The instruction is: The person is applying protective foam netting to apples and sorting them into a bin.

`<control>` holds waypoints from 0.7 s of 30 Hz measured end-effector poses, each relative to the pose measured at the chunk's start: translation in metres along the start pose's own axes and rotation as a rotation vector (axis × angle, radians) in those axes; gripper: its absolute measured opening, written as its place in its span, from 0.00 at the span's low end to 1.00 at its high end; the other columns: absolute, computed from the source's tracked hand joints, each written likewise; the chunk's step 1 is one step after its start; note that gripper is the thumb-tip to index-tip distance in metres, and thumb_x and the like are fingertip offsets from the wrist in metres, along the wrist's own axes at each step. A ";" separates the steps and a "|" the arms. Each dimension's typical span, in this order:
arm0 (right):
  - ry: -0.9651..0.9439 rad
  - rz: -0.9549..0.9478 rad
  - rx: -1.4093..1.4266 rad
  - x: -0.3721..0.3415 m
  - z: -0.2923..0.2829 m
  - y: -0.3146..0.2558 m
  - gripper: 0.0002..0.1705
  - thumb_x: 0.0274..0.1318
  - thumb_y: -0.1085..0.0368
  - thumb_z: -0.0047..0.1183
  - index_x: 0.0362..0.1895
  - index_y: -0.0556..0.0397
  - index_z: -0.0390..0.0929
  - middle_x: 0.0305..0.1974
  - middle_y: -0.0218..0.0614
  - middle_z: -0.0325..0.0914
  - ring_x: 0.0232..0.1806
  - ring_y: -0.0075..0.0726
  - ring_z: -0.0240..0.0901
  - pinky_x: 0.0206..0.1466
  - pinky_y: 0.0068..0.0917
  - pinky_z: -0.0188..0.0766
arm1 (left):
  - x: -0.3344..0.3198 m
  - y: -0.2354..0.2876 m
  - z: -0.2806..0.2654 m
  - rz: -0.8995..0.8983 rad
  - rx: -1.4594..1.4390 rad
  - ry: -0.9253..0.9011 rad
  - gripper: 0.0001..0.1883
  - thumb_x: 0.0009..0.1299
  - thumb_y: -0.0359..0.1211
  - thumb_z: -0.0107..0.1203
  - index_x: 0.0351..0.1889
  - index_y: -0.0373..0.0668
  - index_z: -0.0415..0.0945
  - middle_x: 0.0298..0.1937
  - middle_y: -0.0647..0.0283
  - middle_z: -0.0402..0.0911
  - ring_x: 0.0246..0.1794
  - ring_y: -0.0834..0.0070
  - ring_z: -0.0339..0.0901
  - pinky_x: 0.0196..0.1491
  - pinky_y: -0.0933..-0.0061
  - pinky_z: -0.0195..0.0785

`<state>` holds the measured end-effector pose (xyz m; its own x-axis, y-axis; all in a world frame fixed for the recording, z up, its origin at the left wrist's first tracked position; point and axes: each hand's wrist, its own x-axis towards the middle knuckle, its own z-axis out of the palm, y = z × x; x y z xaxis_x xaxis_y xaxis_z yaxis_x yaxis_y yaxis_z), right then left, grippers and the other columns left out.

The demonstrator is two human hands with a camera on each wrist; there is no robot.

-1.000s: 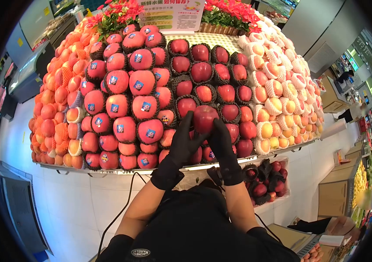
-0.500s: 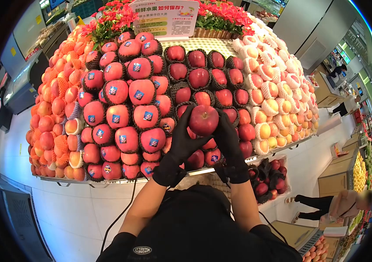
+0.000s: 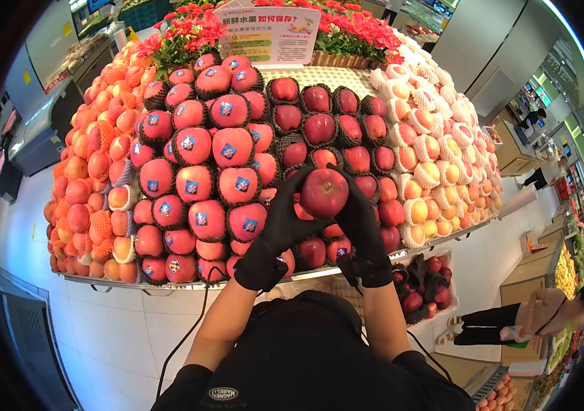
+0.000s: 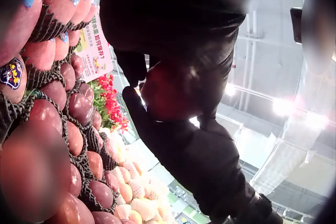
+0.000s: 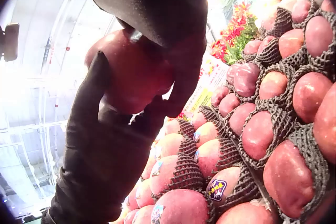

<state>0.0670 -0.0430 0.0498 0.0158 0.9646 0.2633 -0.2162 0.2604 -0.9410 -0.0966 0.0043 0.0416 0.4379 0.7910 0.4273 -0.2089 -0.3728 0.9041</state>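
Black-gloved left hand (image 3: 282, 218) and right hand (image 3: 360, 219) grip a glossy, round, dark-red apple (image 3: 324, 194) between them.
If either loosens, its smooth skin could slip, the drop bruising red apples in black mesh sleeves (image 3: 319, 128) just beyond the hands.

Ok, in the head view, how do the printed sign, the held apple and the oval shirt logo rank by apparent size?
Largest to smallest:
1. printed sign
2. held apple
3. oval shirt logo
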 end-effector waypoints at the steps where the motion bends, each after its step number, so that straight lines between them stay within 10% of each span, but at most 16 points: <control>1: -0.006 0.006 0.041 -0.001 0.000 0.001 0.24 0.66 0.61 0.42 0.63 0.56 0.63 0.59 0.37 0.67 0.61 0.32 0.65 0.65 0.32 0.63 | -0.001 -0.001 0.001 -0.005 0.015 0.011 0.47 0.46 0.32 0.74 0.65 0.42 0.61 0.62 0.57 0.69 0.65 0.67 0.65 0.66 0.62 0.61; 13: 0.141 0.056 0.288 0.002 -0.002 -0.005 0.35 0.56 0.58 0.47 0.67 0.53 0.56 0.61 0.43 0.63 0.62 0.41 0.63 0.66 0.38 0.62 | -0.001 -0.012 0.003 -0.046 0.036 0.086 0.43 0.48 0.30 0.73 0.64 0.40 0.64 0.60 0.58 0.72 0.54 0.70 0.73 0.58 0.68 0.68; 21: 0.139 -0.049 -0.099 -0.001 -0.006 -0.005 0.25 0.72 0.52 0.33 0.65 0.50 0.60 0.59 0.37 0.66 0.62 0.34 0.63 0.67 0.34 0.59 | -0.006 -0.014 0.003 0.011 -0.012 0.013 0.42 0.50 0.27 0.72 0.65 0.37 0.64 0.60 0.58 0.73 0.57 0.70 0.72 0.60 0.66 0.67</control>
<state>0.0743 -0.0450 0.0530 0.1600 0.9454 0.2841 -0.1144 0.3036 -0.9459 -0.0938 0.0037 0.0265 0.4238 0.7931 0.4375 -0.2244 -0.3760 0.8990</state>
